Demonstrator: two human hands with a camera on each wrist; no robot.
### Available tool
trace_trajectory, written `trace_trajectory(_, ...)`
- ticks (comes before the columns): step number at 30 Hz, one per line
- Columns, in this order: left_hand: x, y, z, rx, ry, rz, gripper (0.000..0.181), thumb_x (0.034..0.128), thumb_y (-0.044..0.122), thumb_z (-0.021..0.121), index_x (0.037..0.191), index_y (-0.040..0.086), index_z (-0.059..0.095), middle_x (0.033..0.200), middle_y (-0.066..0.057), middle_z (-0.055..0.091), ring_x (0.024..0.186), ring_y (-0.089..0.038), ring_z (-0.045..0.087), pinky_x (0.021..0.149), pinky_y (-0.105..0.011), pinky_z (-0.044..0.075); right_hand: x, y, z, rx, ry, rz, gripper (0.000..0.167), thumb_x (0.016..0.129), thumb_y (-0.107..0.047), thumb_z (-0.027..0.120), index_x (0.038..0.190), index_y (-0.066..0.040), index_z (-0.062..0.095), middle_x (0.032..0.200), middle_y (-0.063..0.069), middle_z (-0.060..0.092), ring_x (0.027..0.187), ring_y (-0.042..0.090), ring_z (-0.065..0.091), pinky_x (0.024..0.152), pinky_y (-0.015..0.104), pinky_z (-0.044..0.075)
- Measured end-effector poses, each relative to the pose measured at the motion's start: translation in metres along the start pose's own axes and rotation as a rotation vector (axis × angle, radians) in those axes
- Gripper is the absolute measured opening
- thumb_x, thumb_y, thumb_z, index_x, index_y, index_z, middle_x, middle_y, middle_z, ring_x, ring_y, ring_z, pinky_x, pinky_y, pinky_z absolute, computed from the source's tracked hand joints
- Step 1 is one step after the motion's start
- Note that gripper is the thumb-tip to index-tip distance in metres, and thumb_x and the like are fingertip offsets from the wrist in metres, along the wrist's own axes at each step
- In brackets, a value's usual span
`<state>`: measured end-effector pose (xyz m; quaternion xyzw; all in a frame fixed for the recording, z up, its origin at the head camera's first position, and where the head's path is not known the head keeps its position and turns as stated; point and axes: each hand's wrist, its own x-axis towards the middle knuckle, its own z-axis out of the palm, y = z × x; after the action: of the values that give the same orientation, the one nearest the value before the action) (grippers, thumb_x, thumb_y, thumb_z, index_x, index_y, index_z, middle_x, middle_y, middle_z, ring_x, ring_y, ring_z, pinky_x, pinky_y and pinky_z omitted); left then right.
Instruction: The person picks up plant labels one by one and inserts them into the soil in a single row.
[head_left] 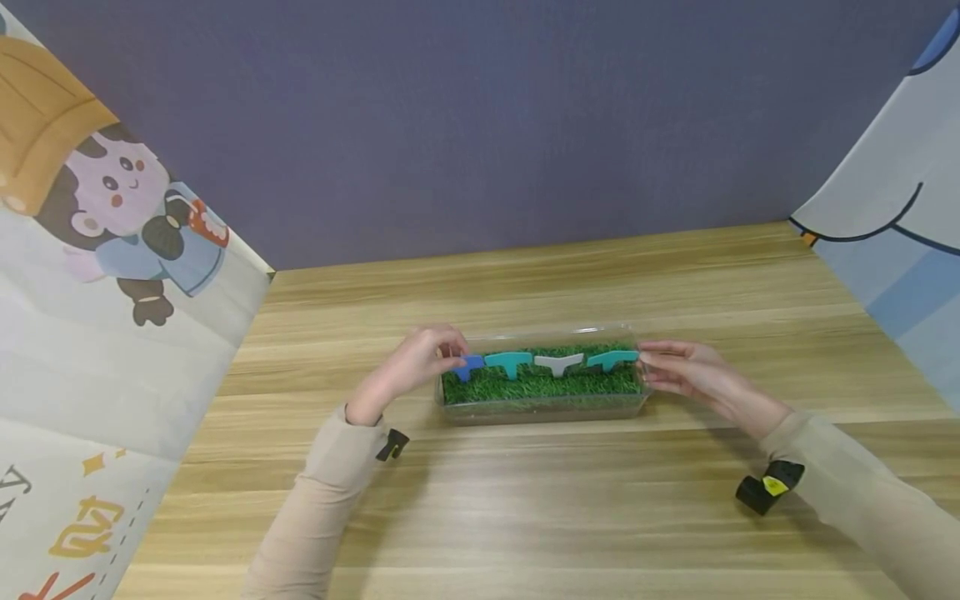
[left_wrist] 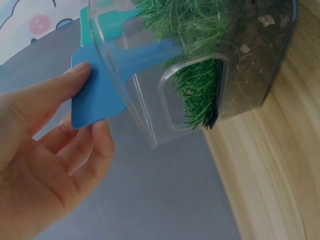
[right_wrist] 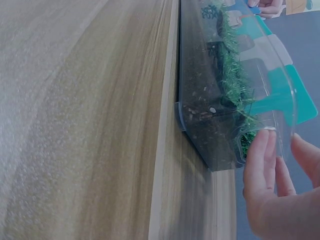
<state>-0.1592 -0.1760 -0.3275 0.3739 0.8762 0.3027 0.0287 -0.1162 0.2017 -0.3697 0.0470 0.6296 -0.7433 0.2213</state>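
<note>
A long clear plastic box (head_left: pixel 543 410) holds green artificial grass (head_left: pixel 540 385) over dark soil with small pale bits. Along it stand T-shaped plant labels: a blue label (left_wrist: pixel 97 90) at the left end, a teal label (head_left: pixel 510 362), a white label (head_left: pixel 558 364) and another teal label (right_wrist: pixel 297 95) at the right. My left hand (head_left: pixel 420 360) pinches the blue label's wide top between thumb and fingers, its stem reaching down inside the box. At the opposite end, my right hand (right_wrist: pixel 275 190) holds the end wall, fingers by the oval opening and thumb near the rim.
The box stands on a wood-grain table (head_left: pixel 525 517). Behind it rises a dark blue-grey panel (head_left: pixel 480 125). Printed sheets border the left (head_left: pixel 90 358) and right (head_left: pixel 885 267). Both wrists carry black straps, the right one (head_left: pixel 768 487) with a yellow mark.
</note>
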Motion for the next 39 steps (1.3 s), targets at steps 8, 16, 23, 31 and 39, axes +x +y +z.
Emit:
trace_trajectory(8, 0.0018, 0.0008, 0.0036, 0.006, 0.003, -0.005, 0.009, 0.0747, 0.000, 0.066, 0.082, 0.003, 0.063, 0.078, -0.003, 0.061, 0.068, -0.012, 0.054, 0.062, -0.019, 0.047, 0.0005, 0.0007, -0.0001, 0.010, 0.003, 0.000, 0.015, 0.083, -0.010, 0.061, 0.094, -0.021, 0.062, 0.089, 0.000, 0.065, 0.082, 0.012, 0.062, 0.077, 0.024, 0.050)
trace_trajectory(16, 0.0021, 0.0009, 0.0048, 0.023, 0.024, 0.011, 0.007, 0.0735, -0.001, 0.067, 0.078, 0.002, 0.063, 0.076, -0.004, 0.060, 0.066, -0.012, 0.054, 0.060, -0.018, 0.047, 0.0010, 0.0010, 0.0005, 0.026, -0.010, -0.006, 0.016, 0.083, -0.009, 0.060, 0.093, -0.020, 0.063, 0.089, 0.000, 0.065, 0.082, 0.013, 0.062, 0.077, 0.025, 0.050)
trace_trajectory(23, 0.0012, 0.0008, 0.0037, 0.025, 0.025, 0.012, 0.008, 0.0732, -0.001, 0.067, 0.079, 0.002, 0.063, 0.075, -0.004, 0.060, 0.065, -0.012, 0.054, 0.059, -0.018, 0.046, 0.0013, 0.0002, 0.0016, 0.018, -0.009, -0.009, 0.016, 0.083, -0.009, 0.061, 0.094, -0.020, 0.062, 0.089, 0.000, 0.066, 0.083, 0.013, 0.062, 0.077, 0.025, 0.049)
trace_trajectory(31, -0.0008, 0.0017, 0.0031, 0.035, 0.003, -0.016, 0.010, 0.0748, 0.001, 0.066, 0.084, 0.001, 0.063, 0.079, -0.006, 0.062, 0.068, -0.013, 0.055, 0.061, -0.018, 0.047, 0.0001, -0.0009, 0.0021, -0.014, 0.003, -0.020, 0.021, 0.082, -0.009, 0.061, 0.103, -0.013, 0.058, 0.090, 0.002, 0.065, 0.083, 0.014, 0.063, 0.078, 0.025, 0.049)
trace_trajectory(39, -0.0040, 0.0031, 0.0012, 0.034, 0.004, -0.035, 0.018, 0.0760, 0.005, 0.066, 0.092, -0.001, 0.063, 0.083, -0.006, 0.062, 0.070, -0.013, 0.056, 0.063, -0.020, 0.047, -0.0014, -0.0036, 0.0026, -0.316, 0.059, -0.080, 0.061, 0.085, -0.020, 0.059, 0.128, 0.011, 0.031, 0.096, 0.003, 0.063, 0.082, 0.012, 0.062, 0.079, 0.028, 0.049)
